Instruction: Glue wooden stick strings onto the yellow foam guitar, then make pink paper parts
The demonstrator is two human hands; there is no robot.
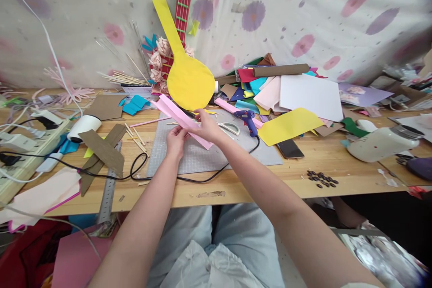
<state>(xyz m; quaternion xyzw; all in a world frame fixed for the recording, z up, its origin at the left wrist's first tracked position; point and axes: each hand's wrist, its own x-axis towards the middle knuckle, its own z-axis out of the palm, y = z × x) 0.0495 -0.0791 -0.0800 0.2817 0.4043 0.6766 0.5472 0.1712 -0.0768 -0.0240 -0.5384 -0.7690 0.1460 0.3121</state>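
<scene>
A long pink paper strip [172, 110], creased along its length, slants over the grey cutting mat [162, 153]. My left hand [176, 141] pinches its lower edge near the middle. Just to the right, my right hand [208, 127] is also closed on the strip, thumb and fingers on both sides of it. Partly behind my right hand lie white-handled scissors [231, 128]. A blue glue gun [249, 120] rests on the mat's right side, its black cord trailing left. Behind the mat leans a yellow banjo-shaped cutout [191, 81].
A red guitar-like model [182, 9] stands against the curtain. Coloured sheets [308, 94] pile up at the back right. A phone [290, 149], black beads [322, 179] and a white bottle [381, 145] lie to the right. Cardboard strips [104, 153], a metal ruler [107, 193] and a power strip [47, 144] are left.
</scene>
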